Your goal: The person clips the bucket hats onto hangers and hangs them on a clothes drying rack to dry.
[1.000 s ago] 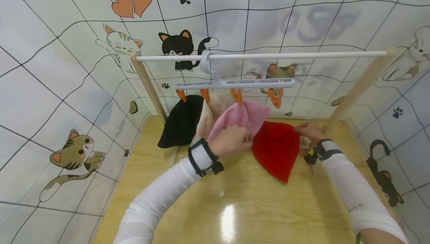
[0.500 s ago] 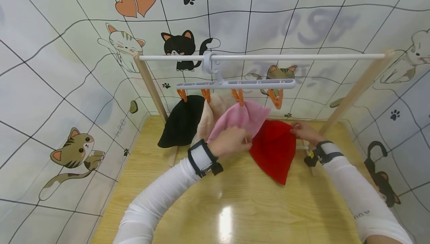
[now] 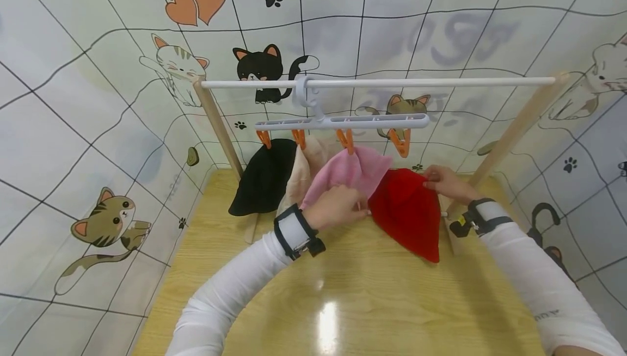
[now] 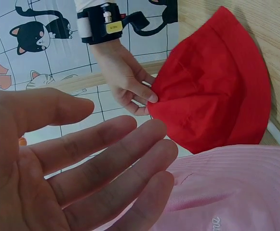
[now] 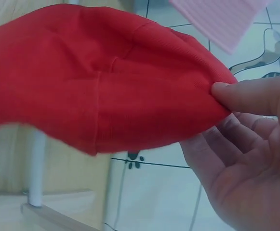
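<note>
A red bucket hat point(image 3: 409, 212) hangs from my right hand point(image 3: 448, 183), which pinches the top of its crown between thumb and fingers, as the right wrist view point(image 5: 255, 134) also shows. Loosely spread and holding nothing, the fingers of my left hand point(image 3: 338, 206) are in front of the pink hat point(image 4: 217, 192). That pink hat is clipped by an orange clip point(image 3: 345, 141) on the light grey hanger point(image 3: 377, 122). Just above the red hat, another orange clip point(image 3: 400, 143) dangles with no hat in it.
A black hat point(image 3: 264, 182) and a cream hat point(image 3: 296, 176) hang at the left of the same hanger. The hanger hooks over a white rod point(image 3: 431, 81) between wooden posts point(image 3: 519, 133). Below lies a wooden table point(image 3: 382, 301).
The red hat and right hand shift slightly left, then back right; the hat's crown ends a little higher and its lower corner further right. My left hand stays almost still.
</note>
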Demonstrator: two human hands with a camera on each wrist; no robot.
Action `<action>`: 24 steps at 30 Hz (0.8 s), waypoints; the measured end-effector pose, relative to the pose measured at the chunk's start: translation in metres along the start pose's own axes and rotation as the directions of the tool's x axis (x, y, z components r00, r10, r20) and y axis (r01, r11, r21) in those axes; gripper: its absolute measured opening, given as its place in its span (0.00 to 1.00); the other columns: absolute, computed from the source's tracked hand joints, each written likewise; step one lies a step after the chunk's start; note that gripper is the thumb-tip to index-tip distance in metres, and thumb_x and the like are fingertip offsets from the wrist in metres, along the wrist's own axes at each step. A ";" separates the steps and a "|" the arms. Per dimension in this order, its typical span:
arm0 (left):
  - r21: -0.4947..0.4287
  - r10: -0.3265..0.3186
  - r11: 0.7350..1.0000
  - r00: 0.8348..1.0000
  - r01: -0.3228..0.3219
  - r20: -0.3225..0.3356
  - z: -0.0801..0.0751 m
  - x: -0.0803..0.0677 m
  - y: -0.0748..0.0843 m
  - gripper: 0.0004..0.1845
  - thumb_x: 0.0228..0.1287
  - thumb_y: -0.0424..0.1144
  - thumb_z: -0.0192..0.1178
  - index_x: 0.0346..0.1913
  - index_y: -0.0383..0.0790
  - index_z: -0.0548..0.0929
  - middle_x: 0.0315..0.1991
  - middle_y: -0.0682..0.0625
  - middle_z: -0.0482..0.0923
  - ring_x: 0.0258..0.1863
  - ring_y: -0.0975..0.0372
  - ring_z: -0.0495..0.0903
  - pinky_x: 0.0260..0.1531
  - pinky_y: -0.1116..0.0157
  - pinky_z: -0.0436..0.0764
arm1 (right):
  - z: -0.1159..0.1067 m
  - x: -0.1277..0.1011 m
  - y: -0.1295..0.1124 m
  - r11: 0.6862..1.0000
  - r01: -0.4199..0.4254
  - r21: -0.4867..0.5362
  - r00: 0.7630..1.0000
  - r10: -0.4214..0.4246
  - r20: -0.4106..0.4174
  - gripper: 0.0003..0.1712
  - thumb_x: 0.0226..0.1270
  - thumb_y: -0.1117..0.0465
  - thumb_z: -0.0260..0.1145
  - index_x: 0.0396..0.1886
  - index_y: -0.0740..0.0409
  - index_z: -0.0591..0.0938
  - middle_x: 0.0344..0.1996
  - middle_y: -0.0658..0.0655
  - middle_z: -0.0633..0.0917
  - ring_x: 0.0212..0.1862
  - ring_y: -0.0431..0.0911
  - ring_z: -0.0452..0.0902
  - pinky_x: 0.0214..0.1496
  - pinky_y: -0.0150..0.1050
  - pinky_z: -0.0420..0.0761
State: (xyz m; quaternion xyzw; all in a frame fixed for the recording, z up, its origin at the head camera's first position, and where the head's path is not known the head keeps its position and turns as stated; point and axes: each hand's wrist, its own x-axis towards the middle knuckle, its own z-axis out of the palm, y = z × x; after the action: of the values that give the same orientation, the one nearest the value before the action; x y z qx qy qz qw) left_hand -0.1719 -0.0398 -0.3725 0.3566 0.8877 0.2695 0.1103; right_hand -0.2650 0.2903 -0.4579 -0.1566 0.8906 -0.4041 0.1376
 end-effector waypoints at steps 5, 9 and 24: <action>-0.012 0.008 1.000 1.000 -0.008 0.003 0.000 0.000 -0.001 0.04 0.66 0.36 0.60 0.34 0.43 0.84 0.13 0.53 0.66 0.13 0.63 0.68 0.14 0.71 0.65 | -0.005 -0.006 -0.013 0.996 0.030 -0.084 1.000 -0.030 0.000 0.09 0.66 0.74 0.58 0.45 0.74 0.72 0.46 0.75 0.78 0.53 0.70 0.72 0.52 0.59 0.75; -0.013 0.004 1.000 1.000 -0.004 0.005 0.001 0.001 -0.002 0.04 0.66 0.36 0.60 0.33 0.43 0.83 0.13 0.53 0.66 0.12 0.63 0.68 0.14 0.71 0.65 | -0.010 -0.010 -0.020 0.986 0.059 -0.157 0.998 -0.060 -0.001 0.08 0.65 0.75 0.60 0.43 0.73 0.74 0.42 0.71 0.81 0.50 0.67 0.75 0.50 0.57 0.75; -0.003 0.005 1.000 1.000 -0.005 -0.023 0.010 0.012 -0.001 0.04 0.65 0.36 0.59 0.39 0.40 0.82 0.19 0.54 0.71 0.15 0.65 0.70 0.16 0.71 0.68 | -0.025 -0.035 -0.047 0.955 0.178 -0.237 0.980 -0.149 0.132 0.11 0.59 0.79 0.60 0.38 0.64 0.77 0.34 0.57 0.81 0.38 0.51 0.77 0.39 0.43 0.79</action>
State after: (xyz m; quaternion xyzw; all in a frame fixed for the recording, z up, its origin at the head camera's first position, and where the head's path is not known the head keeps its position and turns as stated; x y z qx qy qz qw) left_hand -0.1769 -0.0285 -0.3814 0.3555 0.8877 0.2752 0.0997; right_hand -0.2348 0.2916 -0.4022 -0.2685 0.9089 -0.2901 0.1332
